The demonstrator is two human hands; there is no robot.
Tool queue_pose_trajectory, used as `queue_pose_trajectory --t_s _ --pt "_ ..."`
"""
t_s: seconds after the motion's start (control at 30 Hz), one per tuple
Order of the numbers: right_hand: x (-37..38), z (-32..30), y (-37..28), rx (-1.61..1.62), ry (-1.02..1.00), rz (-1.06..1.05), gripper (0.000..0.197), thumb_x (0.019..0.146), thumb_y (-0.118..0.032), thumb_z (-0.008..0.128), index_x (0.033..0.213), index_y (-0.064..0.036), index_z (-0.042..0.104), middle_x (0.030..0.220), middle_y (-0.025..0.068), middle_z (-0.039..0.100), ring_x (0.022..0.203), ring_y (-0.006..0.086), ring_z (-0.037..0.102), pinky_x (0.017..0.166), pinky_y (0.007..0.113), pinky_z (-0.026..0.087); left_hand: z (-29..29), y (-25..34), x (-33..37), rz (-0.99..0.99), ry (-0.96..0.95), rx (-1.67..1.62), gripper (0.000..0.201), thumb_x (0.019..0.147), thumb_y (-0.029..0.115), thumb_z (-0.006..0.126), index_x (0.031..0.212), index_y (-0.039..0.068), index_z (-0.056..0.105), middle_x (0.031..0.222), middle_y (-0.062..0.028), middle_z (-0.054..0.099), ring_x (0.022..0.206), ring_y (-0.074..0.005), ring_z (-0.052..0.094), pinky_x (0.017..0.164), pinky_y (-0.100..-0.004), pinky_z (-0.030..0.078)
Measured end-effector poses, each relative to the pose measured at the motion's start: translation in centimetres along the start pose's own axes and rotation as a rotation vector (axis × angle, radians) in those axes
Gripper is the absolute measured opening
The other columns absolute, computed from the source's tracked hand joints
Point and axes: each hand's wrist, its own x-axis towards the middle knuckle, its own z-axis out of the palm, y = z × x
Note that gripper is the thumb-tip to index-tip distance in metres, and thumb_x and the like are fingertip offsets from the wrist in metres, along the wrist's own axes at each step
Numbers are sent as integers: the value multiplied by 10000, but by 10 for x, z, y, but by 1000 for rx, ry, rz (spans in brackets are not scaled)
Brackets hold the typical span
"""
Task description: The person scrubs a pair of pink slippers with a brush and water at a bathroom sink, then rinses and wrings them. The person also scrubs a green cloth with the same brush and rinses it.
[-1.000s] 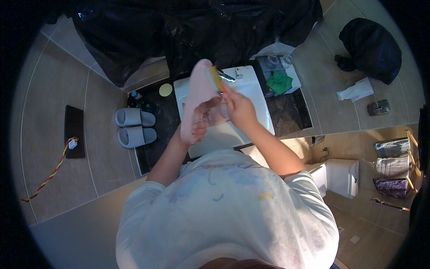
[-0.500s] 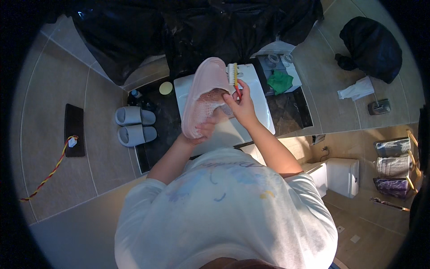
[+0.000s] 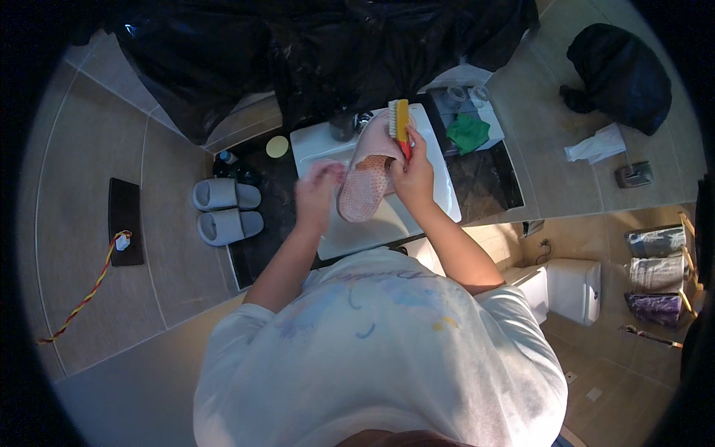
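A pale pink slipper (image 3: 363,195) is tilted over the white sink (image 3: 441,195), toe toward the faucet and dotted footbed showing. My right hand (image 3: 414,177) is closed around the red end of a yellow-and-red scrub brush (image 3: 402,119) with white bristles. Its thumb reaches into the slipper's opening and grips the edge there. The brush head lies across the slipper's toe. To the left of the slipper, over the basin's left side, is my left hand (image 3: 317,195); it seems apart from the slipper, and motion smears its fingers.
Two grey slippers (image 3: 227,195) lie on the dark counter's left, near a round pale-yellow lid (image 3: 277,147). A green cloth (image 3: 468,133) and clear cups (image 3: 456,94) are at the right. Black plastic sheeting (image 3: 335,52) hangs behind the sink beyond the faucet (image 3: 363,121).
My left hand has come off the pink slipper's heel and moved left. The slipper has swung right and turned to show its footbed, held in my right hand along with the brush.
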Motion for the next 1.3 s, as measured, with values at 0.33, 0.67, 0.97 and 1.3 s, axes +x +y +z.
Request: queue_pose_trajectory --t_s 0.33,0.67,0.97,1.3 --pt "-56 63 -31 -52 -302 -202 545 895 -124 602 1415 -101 439 1116 202 630 869 411 650 739 442 540 1 -14 18 -445 21 -759 363 1070 305 317 1299 91 500 1187 -101 595 1133 -231 573 1006 -373 455" --pt "-57 49 -2 -552 -198 -185 519 881 -121 600 1376 -264 547 778 113 576 635 322 611 549 429 510 -32 -24 7 -716 -148 -783 534 1051 443 232 1524 199 262 1551 -59 341 1443 -300 296 1163 -550 152" --pt "-105 44 19 -535 -345 -168 566 832 -136 618 1376 -270 538 854 114 634 670 321 641 549 425 526 -29 -75 34 -783 -107 -686 524 1047 455 296 1473 151 324 1484 -77 407 1341 -302 413 1107 -572 270" --pt "-7 19 112 467 -168 734 267 979 -265 608 1047 -9 637 771 35 654 662 163 602 617 294 482 25 -144 66 -903 122 -424 490 973 234 553 1420 181 357 1463 -26 409 1341 -258 411 1089 -604 230"
